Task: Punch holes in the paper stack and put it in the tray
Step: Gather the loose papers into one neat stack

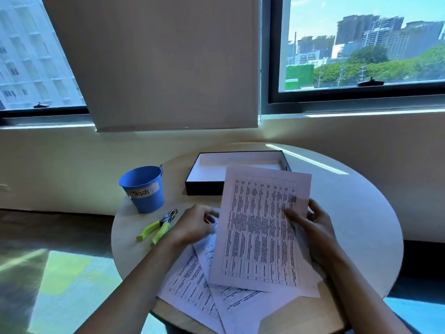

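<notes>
My right hand (310, 227) grips a printed sheet (260, 227) by its right edge and holds it tilted up above the table. My left hand (195, 225) rests just left of that sheet, fingers curled on the loose papers (192, 283) that lie fanned out on the table beneath. A hole punch with lime-green handles (157, 227) lies on the table left of my left hand. The black tray with a white inside (204, 186) stands behind the sheet; its near right part is hidden by the paper.
A blue bucket labelled "Trash" (144, 189) stands at the table's left edge, behind the punch. The round wooden table (356, 213) sits against a wall under windows. Floor shows to the left and below.
</notes>
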